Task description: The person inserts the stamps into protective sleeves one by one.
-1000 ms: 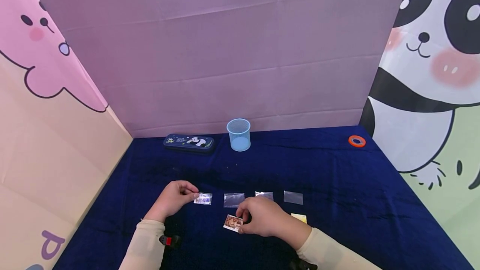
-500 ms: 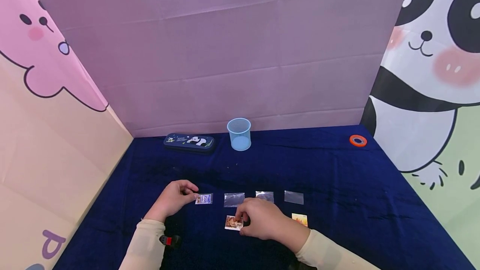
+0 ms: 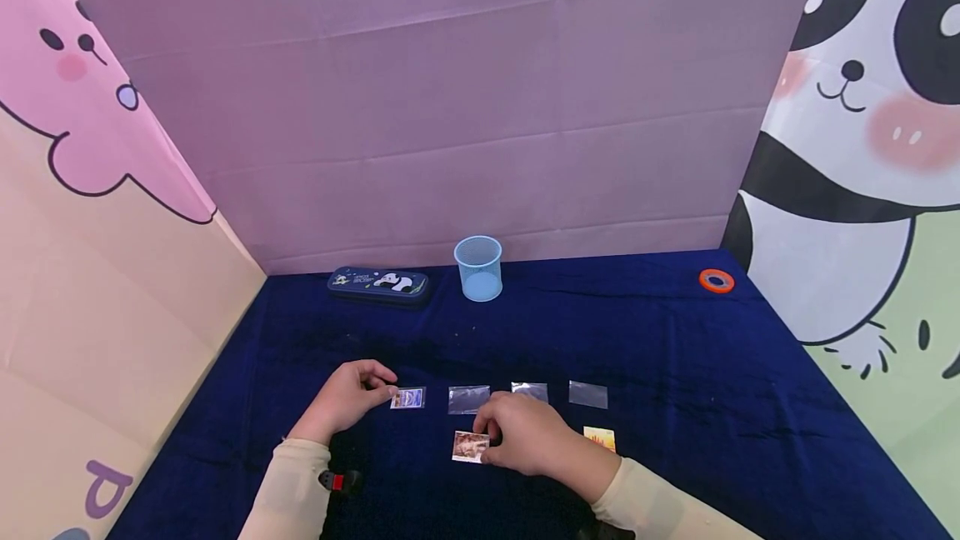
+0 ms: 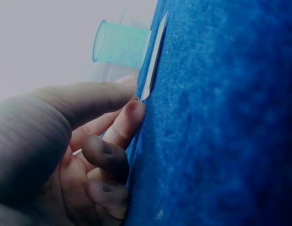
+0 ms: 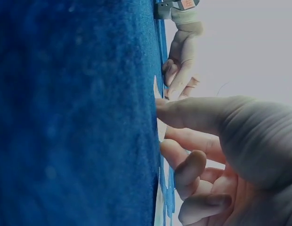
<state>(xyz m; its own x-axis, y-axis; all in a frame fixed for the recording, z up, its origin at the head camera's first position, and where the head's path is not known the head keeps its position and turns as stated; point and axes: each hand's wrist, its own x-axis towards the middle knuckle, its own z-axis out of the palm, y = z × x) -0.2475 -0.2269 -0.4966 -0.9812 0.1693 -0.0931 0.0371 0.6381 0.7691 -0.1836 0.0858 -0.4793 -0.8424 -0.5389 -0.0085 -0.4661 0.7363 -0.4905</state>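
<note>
Firstly, the left hand (image 3: 349,396) pinches the blue card (image 3: 408,398) by its left edge. Further right, the brown card (image 3: 469,447) lies, long axis sideways, directly left of the right hand (image 3: 529,435), the nearer hand, which grips its right edge.

yellow card (image 3: 598,437): partly hidden | panda print (image 3: 855,169): edge-cropped | case lettering (image 3: 363,279): illegible

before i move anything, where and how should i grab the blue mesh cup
The mesh cup stands upright, mouth up, with the pencil case close on its left, so probably grip the cup's upper wall, just below the rim, coming from the right.
</note>
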